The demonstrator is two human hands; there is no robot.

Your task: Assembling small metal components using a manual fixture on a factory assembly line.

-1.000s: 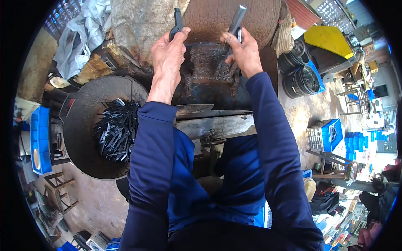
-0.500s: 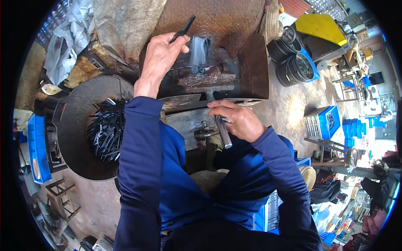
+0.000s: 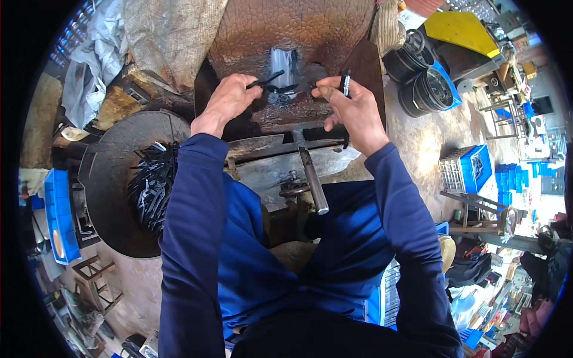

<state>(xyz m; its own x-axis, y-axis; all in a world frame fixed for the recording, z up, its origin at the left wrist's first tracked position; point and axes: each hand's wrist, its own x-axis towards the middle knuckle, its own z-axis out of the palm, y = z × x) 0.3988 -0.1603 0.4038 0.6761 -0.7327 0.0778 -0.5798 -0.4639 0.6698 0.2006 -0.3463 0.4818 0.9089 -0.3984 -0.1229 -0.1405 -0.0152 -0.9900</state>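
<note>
My left hand point(image 3: 228, 102) is closed, gripping a thin black strip point(image 3: 271, 79) that points toward a pale, blurred wheel point(image 3: 282, 62) in the opening of a rusty brown housing. Another dark piece point(image 3: 285, 90) lies just below the wheel; whether my left hand touches it I cannot tell. Right of the wheel is my raised right hand point(image 3: 353, 107), thumb and forefinger close together. A small black-and-silver piece point(image 3: 346, 85) shows between its fingers. Between my knees a round metal bar point(image 3: 314, 182) juts toward me from the housing, with no hand on it.
Left of my arm stands a large round metal basin point(image 3: 110, 203) with several black strips point(image 3: 154, 188) inside. Black buckets point(image 3: 424, 95) and a blue and white crate point(image 3: 462, 170) are on the right. A blue tray point(image 3: 59, 215) and a wooden stool point(image 3: 92, 269) are far left.
My right hand has let go of the metal bar and moved up beside the wheel. My left hand has come down slightly, lowering the black strip across the front of the wheel.
</note>
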